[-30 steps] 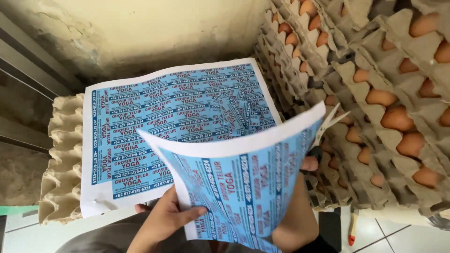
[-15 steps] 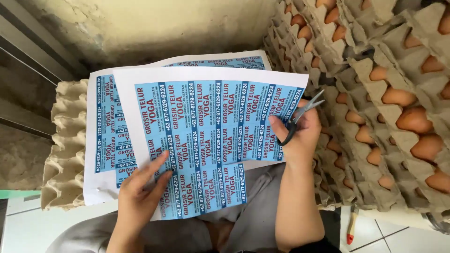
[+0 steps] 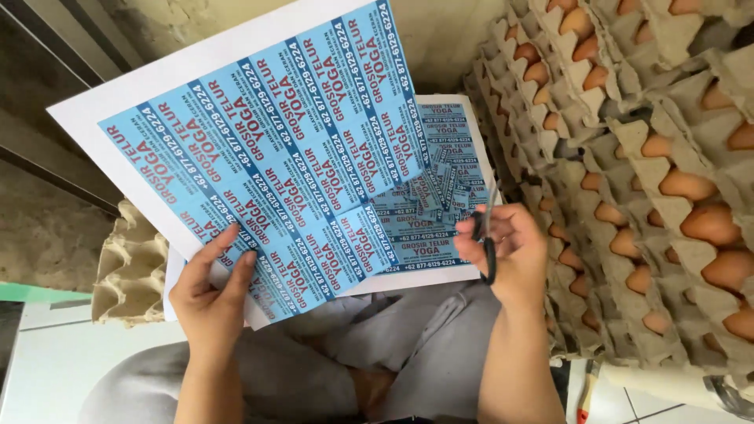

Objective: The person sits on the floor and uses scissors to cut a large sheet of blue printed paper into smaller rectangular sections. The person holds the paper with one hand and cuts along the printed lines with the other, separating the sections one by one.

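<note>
Here we lift label sheet (image 3: 267, 149) in left hand (image 3: 210, 294), fingers pinching its lower edge; right hand (image 3: 503, 251) fingers curled through scissors (image 3: 485, 243), egg trays (image 3: 644, 196) beside.

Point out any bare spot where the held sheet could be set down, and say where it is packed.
Little is bare. The lap shows below the sheet of blue labels in the left hand, and white floor tile lies left of it. The lower sheet is strewn with cut labels. The egg trays beyond the right hand and scissors are packed.
</note>
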